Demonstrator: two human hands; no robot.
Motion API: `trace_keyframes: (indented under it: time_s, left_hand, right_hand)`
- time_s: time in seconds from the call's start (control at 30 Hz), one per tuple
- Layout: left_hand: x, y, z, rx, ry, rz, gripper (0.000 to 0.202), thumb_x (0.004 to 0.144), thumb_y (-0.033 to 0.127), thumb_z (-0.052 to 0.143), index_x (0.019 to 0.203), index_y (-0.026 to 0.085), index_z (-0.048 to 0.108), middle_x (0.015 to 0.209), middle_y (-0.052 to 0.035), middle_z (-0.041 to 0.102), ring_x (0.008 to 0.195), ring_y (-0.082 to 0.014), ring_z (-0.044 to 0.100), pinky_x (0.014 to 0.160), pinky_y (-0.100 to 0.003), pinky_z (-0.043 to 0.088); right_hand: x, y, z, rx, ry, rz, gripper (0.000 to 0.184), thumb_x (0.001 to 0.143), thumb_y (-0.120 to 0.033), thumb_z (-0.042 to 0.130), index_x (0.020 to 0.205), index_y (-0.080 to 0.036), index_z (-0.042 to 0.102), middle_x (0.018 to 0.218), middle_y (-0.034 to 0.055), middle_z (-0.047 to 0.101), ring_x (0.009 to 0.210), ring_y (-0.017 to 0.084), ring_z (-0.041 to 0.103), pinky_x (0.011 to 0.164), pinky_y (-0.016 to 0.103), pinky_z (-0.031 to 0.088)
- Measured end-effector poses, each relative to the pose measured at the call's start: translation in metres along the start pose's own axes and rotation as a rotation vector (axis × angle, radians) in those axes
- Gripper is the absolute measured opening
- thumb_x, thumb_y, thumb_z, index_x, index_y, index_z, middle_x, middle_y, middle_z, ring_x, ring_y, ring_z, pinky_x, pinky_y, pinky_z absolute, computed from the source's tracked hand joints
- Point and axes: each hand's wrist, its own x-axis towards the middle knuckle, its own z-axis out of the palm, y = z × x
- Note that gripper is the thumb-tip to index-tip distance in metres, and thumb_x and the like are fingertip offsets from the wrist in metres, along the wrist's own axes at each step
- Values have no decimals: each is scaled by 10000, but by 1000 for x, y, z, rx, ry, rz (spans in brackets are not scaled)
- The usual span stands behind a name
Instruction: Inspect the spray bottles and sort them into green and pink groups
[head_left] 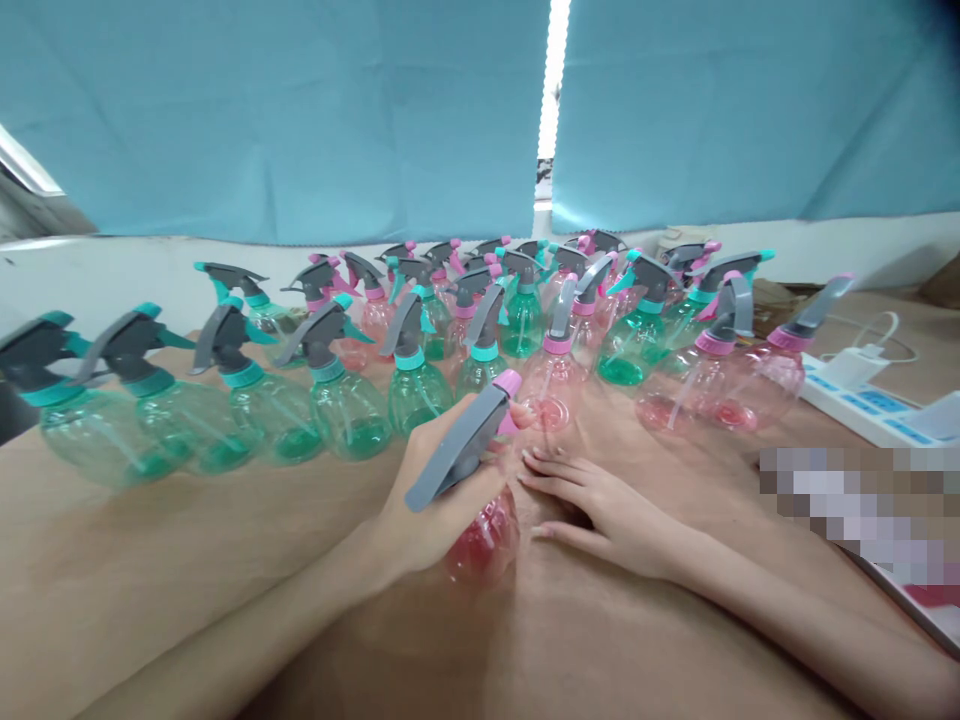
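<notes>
My left hand (439, 485) is wrapped round the neck of a pink spray bottle (484, 545), whose grey trigger head with a pink nozzle sticks up above the fingers. The bottle is close to the tabletop; whether its base touches is hard to tell. To its right, my right hand (592, 500) lies palm down on the table (600, 640) with its fingers stretched toward the bottle, holding nothing. Just beyond both hands stand a clear pink spray bottle (551, 395) and a green spray bottle (420, 390).
A row of green spray bottles (281, 425) stands on the left, with more green and pink ones behind. Two pink bottles (739, 385) stand at the right, beside a white power strip (862, 400) with a cable. A blue curtain (337, 120) hangs at the back.
</notes>
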Motion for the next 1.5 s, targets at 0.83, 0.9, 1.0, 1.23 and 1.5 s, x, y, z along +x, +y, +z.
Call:
trace_keyframes:
  time_s: [0.83,0.9,1.0,1.23,1.5]
  left_hand:
    - [-1,-1,-2,20,-7,17,85,799,241,573,876,242,539,586,73,358,453,-106,356,461,-253,349]
    - [-1,-2,-1,15,-12,17,81,800,241,571,871,242,533,577,76,335,451,-106,341,461,-254,344]
    - [-1,-2,-1,22,-5,7,79,789,246,571,851,241,522,567,78,324,461,-111,348,473,-255,356]
    - [0,-2,-1,31,5,-3,87,782,272,578,829,244,510,569,73,369,460,-115,375,478,-259,377]
    - [-2,-4,0,24,12,13,134,810,262,574,777,240,446,601,72,323,475,-108,362,497,-262,364]
  right_hand:
    - [0,0,0,21,20,-14,585,929,-523,512,1421,-212,459,1484,104,434,1375,278,388,1130,497,325]
    - [0,0,0,17,18,-9,585,930,-526,508,1418,-207,465,1482,106,437,1374,278,390,1129,496,328]
    - [0,0,0,26,27,-12,578,929,-521,513,1420,-220,463,1477,104,446,1368,283,398,1126,503,332]
    - [-1,1,1,32,34,-14,578,926,-515,523,1429,-240,449,1480,91,443,1369,283,396,1125,504,334]
    - [-1,1,1,15,19,-6,588,929,-527,511,1421,-207,459,1486,102,429,1375,279,388,1126,501,334]
